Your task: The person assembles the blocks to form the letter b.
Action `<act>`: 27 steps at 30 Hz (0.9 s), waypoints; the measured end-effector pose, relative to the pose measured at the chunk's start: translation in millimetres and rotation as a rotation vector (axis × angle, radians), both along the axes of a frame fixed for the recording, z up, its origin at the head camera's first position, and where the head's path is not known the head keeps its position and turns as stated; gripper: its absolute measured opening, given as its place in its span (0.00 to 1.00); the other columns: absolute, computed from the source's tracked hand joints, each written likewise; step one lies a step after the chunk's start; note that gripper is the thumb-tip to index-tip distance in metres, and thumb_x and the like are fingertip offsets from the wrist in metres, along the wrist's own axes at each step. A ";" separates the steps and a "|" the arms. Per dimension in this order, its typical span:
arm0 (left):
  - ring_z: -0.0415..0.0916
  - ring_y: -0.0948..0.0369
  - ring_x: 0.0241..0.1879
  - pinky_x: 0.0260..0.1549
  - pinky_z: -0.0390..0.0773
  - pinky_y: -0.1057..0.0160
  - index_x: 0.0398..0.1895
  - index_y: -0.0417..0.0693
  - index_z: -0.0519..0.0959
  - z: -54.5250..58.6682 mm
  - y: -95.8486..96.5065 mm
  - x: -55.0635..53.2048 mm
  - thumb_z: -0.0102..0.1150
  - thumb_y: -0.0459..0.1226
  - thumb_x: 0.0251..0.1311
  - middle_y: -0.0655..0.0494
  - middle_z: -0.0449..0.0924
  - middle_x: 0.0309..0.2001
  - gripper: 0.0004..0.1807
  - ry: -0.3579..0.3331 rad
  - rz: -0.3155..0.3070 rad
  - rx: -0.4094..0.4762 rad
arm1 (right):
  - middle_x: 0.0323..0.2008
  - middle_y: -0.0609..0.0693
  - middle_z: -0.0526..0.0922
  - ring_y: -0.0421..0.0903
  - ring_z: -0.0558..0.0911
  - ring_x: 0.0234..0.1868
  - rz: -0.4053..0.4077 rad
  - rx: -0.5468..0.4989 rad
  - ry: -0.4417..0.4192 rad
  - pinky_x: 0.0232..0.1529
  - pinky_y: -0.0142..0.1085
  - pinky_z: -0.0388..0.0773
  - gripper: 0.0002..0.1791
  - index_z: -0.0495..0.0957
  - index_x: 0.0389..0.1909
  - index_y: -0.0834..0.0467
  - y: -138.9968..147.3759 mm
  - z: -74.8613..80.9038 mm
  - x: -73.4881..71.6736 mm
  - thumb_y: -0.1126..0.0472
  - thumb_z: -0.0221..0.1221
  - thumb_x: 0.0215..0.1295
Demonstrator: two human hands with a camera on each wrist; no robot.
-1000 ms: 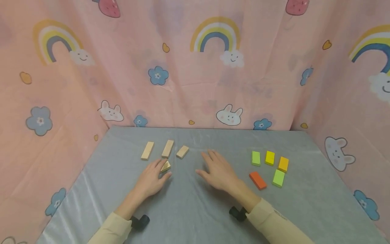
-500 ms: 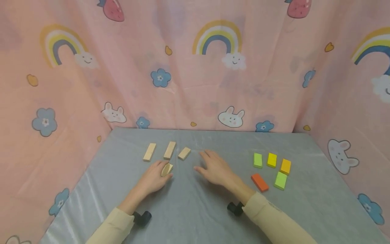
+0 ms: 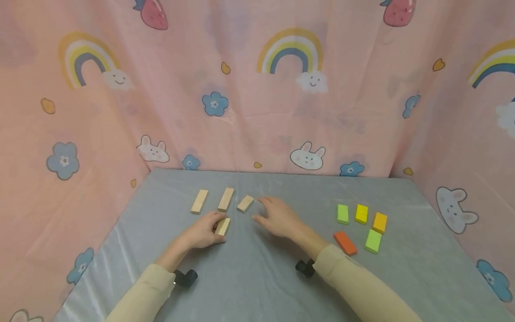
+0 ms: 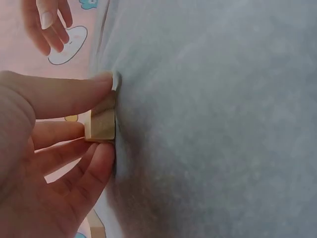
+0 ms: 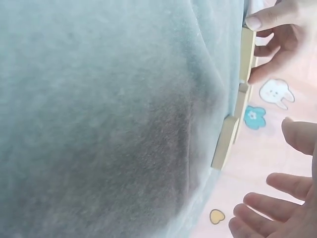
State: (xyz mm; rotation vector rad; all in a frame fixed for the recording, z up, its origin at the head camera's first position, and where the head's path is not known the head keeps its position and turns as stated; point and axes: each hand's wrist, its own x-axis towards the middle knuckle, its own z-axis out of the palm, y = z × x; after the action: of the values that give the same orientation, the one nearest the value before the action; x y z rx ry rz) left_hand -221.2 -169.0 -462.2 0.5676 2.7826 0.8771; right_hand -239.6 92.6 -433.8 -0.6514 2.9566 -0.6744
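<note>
My left hand (image 3: 204, 231) holds a plain wooden block (image 3: 222, 226) on the grey cloth at the left of the table. In the left wrist view, the thumb is on one side of this block (image 4: 103, 124) and the fingers are on the other. To the right, my right hand (image 3: 279, 218) hovers with relaxed fingers beside a short wooden block (image 3: 245, 204), apart from it. That block (image 5: 225, 142) also shows in the right wrist view, beyond the fingertips of the right hand (image 5: 282, 206). Two longer wooden blocks, one in the middle (image 3: 226, 199) and one farther left (image 3: 199, 201), lie behind the left hand.
Several painted blocks lie at the right: an orange-red one (image 3: 345, 243), a near green one (image 3: 373, 241), a far green one (image 3: 343, 214), a yellow one (image 3: 361, 213) and an orange one (image 3: 379, 222). A pink patterned curtain (image 3: 257, 120) surrounds the table's back and sides.
My left hand has turned the wooden block, so its long face now shows between thumb and fingers. The right hand has come closer to the short block. The head view has shifted slightly.
</note>
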 end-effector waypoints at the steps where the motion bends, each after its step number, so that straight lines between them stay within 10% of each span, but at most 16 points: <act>1: 0.71 0.59 0.44 0.45 0.76 0.54 0.68 0.37 0.73 -0.8 -0.8 -0.4 0.75 0.34 0.56 0.51 0.76 0.54 0.36 0.000 -0.003 -0.001 | 0.69 0.61 0.72 0.58 0.70 0.70 0.004 -0.003 -0.001 0.70 0.53 0.65 0.35 0.69 0.71 0.62 -1.5 -0.1 -1.1 0.45 0.60 0.72; 27: 0.71 0.60 0.40 0.41 0.75 0.57 0.63 0.37 0.77 4.5 4.3 -4.7 0.78 0.36 0.53 0.52 0.78 0.47 0.33 0.003 0.010 -0.055 | 0.64 0.62 0.75 0.58 0.72 0.67 -0.053 -0.182 -0.131 0.67 0.52 0.69 0.36 0.72 0.68 0.66 -33.3 -25.8 -52.8 0.50 0.69 0.65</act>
State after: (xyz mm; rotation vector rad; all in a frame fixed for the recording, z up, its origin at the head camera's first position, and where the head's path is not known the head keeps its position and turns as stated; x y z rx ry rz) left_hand -226.0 -164.6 -457.7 0.5477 2.8052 0.7999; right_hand -292.3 59.3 -459.5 -0.5183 2.8236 -0.9600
